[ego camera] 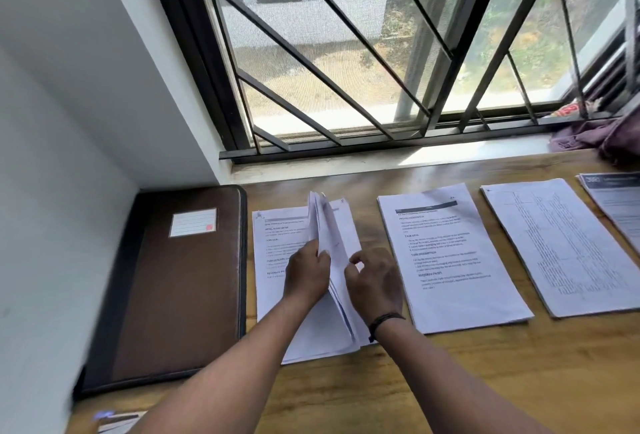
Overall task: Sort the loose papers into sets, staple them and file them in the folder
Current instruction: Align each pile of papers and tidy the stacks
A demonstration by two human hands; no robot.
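A bundle of white sheets [329,236] stands on edge above a flat printed set [273,243] on the wooden desk. My left hand [306,274] grips the bundle from the left. From the right, my right hand [374,281] pinches its sheets with curled fingers. A closed brown folder [180,281] with a white label lies flat at the left, beside the wall. To the right lie further sets: a printed text set [453,260], a table-printed set [568,246] and a dark-headed set [616,201] at the frame's edge.
A barred window [346,52] and its sill run along the desk's far edge. Purple cloth [602,135] lies at the back right corner. A white wall [69,156] closes the left side. A small blurred object [117,421] sits at the near left.
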